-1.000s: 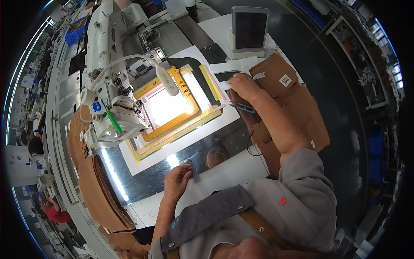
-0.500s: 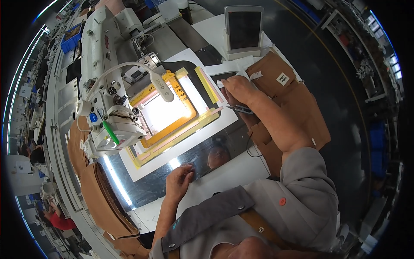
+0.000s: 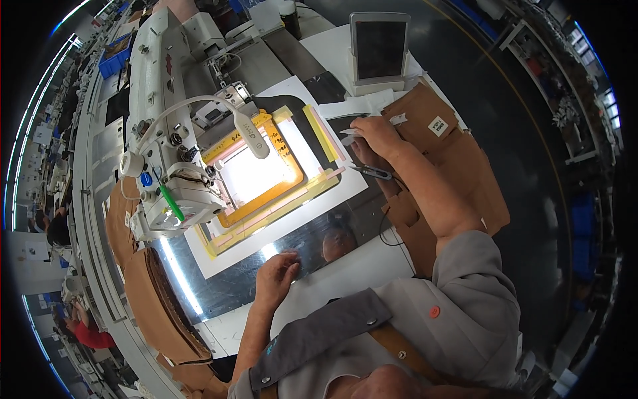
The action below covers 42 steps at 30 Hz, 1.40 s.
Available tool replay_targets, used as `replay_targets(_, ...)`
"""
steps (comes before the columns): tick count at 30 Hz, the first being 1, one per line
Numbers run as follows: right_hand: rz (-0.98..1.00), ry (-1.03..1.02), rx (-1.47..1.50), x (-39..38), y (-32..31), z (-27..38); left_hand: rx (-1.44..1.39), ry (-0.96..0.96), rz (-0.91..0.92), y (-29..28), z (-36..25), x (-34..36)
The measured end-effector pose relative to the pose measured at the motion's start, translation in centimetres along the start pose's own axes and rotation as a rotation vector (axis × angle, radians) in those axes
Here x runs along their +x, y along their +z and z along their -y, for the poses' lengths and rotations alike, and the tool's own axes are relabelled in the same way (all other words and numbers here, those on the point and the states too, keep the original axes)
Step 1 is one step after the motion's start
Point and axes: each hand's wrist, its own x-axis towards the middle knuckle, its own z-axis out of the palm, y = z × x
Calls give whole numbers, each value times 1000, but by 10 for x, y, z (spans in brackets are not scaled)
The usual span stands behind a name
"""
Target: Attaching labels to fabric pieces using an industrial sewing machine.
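My right hand [image 3: 379, 136] is at the far right of the shiny metal plate [image 3: 312, 233], its fingers pinching a small thin white piece [image 3: 347, 132]; the exact kind is too small to tell. Just below that hand lies a pair of thread snips [image 3: 372, 172]. At the plate's near edge rests my left hand [image 3: 276, 274], its fingers loosely bent, thumb a little apart, with nothing seen in them. Beyond it, an orange-yellow frame [image 3: 290, 163] with handwriting sits on a taped template under the white sewing machine head [image 3: 176, 199]. A bright lamp [image 3: 251, 135] on a bent neck hangs over the frame.
Brown flat panels [image 3: 458, 179] lie at the right, one with a white label. A stack of brown pieces [image 3: 156, 306] stands at the left. A dark screen in a white stand [image 3: 377, 53] is at the back right. A black cable [image 3: 385, 233] loops near the right panels.
My right hand has shifted slightly right with the white piece, which now shows more below the fingers. The snips show more clearly. My left hand has stayed in place.
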Motion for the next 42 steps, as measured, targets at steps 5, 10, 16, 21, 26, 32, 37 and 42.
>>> replay_targets(5, -126, 188, 283, -2, -4, -7, 198, 184, 19, -2, -33, 30)
replay_targets(10, -234, 128, 348, -4, -5, -6, 161, 178, 70, 11, -67, 82)
replay_targets(16, -248, 157, 359, -10, -3, -5, 27, 267, -5, 44, -98, 165)
replay_targets(21, -227, 202, 358, -10, -3, 3, 40, 238, -29, 74, -113, 208)
replay_targets(26, -281, 428, 639, -12, -1, -30, 141, 419, -14, 86, -122, 213)
replay_targets(32, -595, 374, 685, -17, -59, -12, -81, 143, 120, 72, -123, 185)
replay_targets(37, -318, -402, 198, -65, -66, 114, -1074, -113, 298, 60, -120, 135)
replay_targets(42, -65, -481, 433, -96, -13, 174, -740, -216, 126, 24, -46, 79)
